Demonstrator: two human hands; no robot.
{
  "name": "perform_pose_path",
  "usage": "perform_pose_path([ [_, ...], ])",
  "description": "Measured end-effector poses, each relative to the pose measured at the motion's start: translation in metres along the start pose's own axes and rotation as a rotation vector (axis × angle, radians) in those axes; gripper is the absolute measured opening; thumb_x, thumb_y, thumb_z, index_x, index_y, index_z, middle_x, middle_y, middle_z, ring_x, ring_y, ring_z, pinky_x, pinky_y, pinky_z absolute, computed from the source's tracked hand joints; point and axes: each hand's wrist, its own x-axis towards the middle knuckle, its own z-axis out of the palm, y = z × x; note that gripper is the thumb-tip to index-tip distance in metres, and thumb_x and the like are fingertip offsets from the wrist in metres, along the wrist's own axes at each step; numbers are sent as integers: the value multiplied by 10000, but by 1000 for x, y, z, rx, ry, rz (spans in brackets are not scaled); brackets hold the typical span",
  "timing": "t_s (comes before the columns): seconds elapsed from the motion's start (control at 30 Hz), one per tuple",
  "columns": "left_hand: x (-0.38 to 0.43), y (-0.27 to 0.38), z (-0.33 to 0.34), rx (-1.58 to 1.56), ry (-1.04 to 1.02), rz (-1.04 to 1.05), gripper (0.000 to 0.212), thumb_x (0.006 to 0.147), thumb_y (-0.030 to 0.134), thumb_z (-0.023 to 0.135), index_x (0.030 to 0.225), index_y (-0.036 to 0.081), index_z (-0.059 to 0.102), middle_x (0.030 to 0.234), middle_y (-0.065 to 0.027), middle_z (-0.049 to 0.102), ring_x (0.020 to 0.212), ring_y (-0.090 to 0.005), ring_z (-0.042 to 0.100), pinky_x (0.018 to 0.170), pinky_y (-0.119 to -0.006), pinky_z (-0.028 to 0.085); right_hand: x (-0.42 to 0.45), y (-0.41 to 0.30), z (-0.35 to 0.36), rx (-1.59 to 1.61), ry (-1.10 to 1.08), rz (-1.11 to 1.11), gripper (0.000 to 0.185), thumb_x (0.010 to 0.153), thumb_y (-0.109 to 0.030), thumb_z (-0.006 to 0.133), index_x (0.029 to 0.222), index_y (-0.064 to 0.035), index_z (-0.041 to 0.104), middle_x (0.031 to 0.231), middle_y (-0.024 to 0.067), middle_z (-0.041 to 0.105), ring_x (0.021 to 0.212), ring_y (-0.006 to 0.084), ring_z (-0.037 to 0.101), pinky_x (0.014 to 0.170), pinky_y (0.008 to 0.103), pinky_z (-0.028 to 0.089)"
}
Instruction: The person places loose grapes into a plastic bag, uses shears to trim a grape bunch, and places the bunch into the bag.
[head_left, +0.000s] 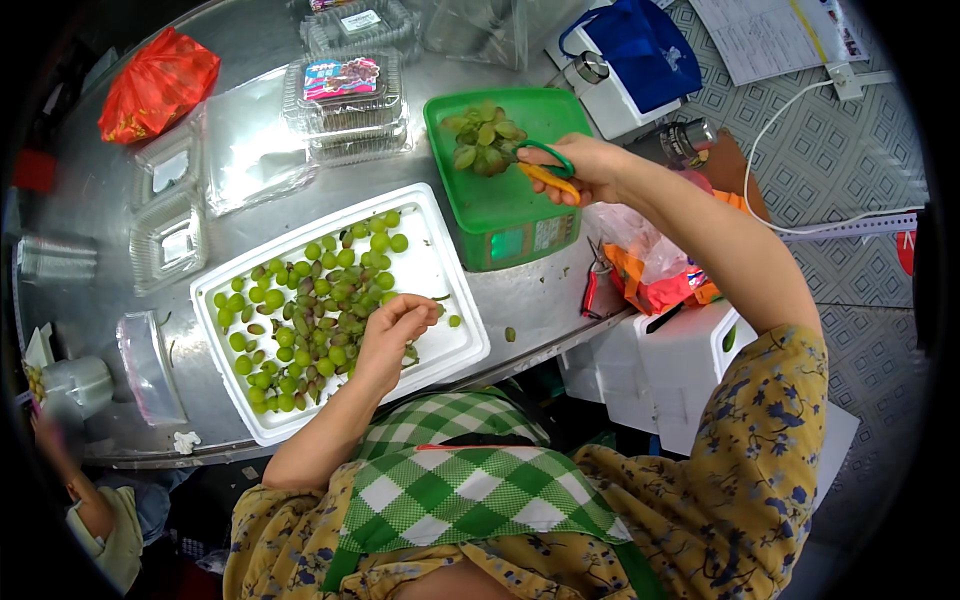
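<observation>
In my right hand (592, 169) is a pair of scissors (553, 184) with green and yellow handles; I cannot make out the blades. Just left of them a small bunch of grapes (487, 142) rests in the green pan (517, 210) of a digital scale (517, 244) with a lit display. My left hand (394, 337) hovers over the right part of a white foam tray (450, 251), thumb and fingertips pinched together. A bit of green stem (442, 298) shows by the fingertips; whether they hold it is unclear. Loose round green grapes (285, 337) and small elongated purplish-green ones (341, 300) cover much of the tray.
Clear plastic clamshell boxes (345, 112) stand behind the tray, with two open ones (169, 240) at left. A red plastic bag (157, 86) sits far left. Red-handled pruning shears (591, 289) lie near the table edge. Another person's arm (86, 495) shows at lower left.
</observation>
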Motion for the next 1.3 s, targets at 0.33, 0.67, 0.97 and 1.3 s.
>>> perform_pose_path([
  [0.33,5,-5,-7,-32,-29,38,133,869,158,534,943,60,587,871,-31,604,847,-112,567,766,-241,429,-11,-7,-42,-773,276,-151,475,788,-426,597,625,19,578,492,82,552,398,141,536,395,261,433],
  [0.67,4,-8,-4,-8,-29,36,131,873,149,521,938,57,588,870,-26,601,847,-111,562,775,-251,424,-15,1,-16,-1444,411,-136,317,775,-319,575,805,-9,638,744,123,651,743,240,644,721,347,512],
  [0.97,4,-9,-1,-2,-33,37,133,877,153,520,942,58,586,881,-19,597,858,-109,559,786,-262,422,-21,5,7,-1642,412,-142,219,751,-227,576,860,-61,666,890,113,649,845,264,632,723,360,511],
  [1.3,7,-9,13,45,-73,53,146,872,158,531,955,50,583,889,-25,599,859,-108,557,787,-249,420,-23,13,11,-1723,526,-111,228,712,-277,579,792,-88,680,804,81,662,777,236,651,637,354,517],
])
